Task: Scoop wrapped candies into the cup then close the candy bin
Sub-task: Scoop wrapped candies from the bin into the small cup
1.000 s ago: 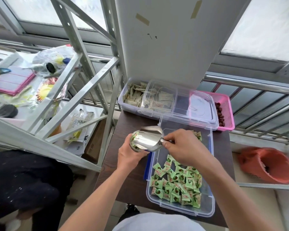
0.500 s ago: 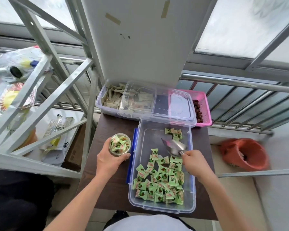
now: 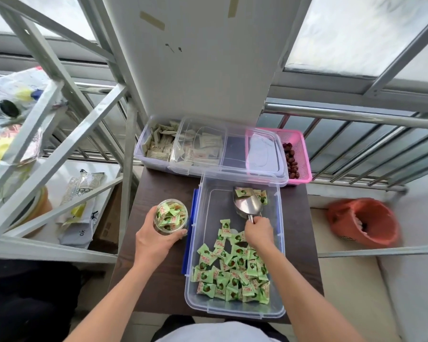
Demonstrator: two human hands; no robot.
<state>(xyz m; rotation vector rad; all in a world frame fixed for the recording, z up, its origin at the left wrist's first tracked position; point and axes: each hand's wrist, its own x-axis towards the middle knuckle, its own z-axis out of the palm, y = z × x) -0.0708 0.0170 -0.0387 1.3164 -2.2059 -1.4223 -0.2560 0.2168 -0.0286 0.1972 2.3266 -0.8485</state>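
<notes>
A clear plastic cup full of green wrapped candies stands on the dark table, and my left hand grips its near side. To its right lies the open clear candy bin with a blue clip on its left rim. Green wrapped candies heap in the bin's near half, and a few lie at its far end. My right hand holds the handle of a metal scoop inside the bin, its mouth pointing away with a candy or two in it.
The bin's clear lid lies behind it across a second clear bin of pale packets and a pink basket of dark red fruit. A metal shelf frame stands at left, a railing behind, an orange bucket at right.
A second ago the scoop was tipped over the cup. Since then my right hand has carried it into the bin and pushed it toward the far end. The cup has come down onto the table.
</notes>
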